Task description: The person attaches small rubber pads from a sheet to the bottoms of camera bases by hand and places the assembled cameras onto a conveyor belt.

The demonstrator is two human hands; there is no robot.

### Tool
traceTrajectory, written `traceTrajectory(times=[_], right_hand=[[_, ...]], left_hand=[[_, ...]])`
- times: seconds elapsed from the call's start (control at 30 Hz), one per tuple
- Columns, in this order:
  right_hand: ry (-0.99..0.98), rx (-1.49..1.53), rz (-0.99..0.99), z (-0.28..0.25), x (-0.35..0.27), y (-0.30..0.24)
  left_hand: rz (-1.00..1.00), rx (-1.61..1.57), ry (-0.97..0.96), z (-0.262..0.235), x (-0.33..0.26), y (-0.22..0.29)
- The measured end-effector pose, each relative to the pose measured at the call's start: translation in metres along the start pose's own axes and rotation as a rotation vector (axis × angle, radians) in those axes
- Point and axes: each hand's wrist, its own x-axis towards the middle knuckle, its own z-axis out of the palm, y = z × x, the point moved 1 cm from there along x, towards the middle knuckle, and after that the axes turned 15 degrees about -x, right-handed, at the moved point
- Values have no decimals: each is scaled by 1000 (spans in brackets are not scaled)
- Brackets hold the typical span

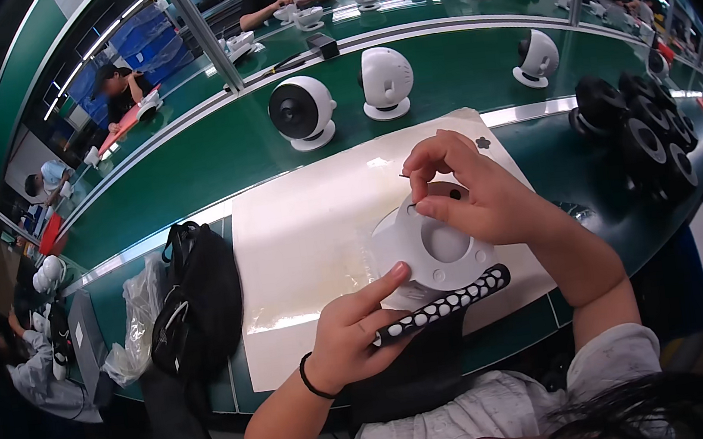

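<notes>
Fingers of our left hand [352,334] are clamping the white housing [413,240]; our right hand [481,198], pinch unclear, is working, seemingly unfinished.

The head view looks down from above and behind the left hand [351,332] and right hand [487,195], at close range, facing forward across the near counter [543,146]. Its wide fisheye field covers both forearms [587,266] below the hands and the far counter [423,8] beyond them.
</notes>
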Motion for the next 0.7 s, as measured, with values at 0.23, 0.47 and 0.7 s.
traceTrajectory(times=[0.23,0.47,0.7], right_hand=[[-111,67,77,-2,0,2],[-102,-288,24,-4,1,-9],[61,-669,-188,3,-15,-23]], left_hand=[[33,37,-13,-1,0,-3],[24,70,-37,-3,3,-3],[29,70,-22,-3,2,-1]])
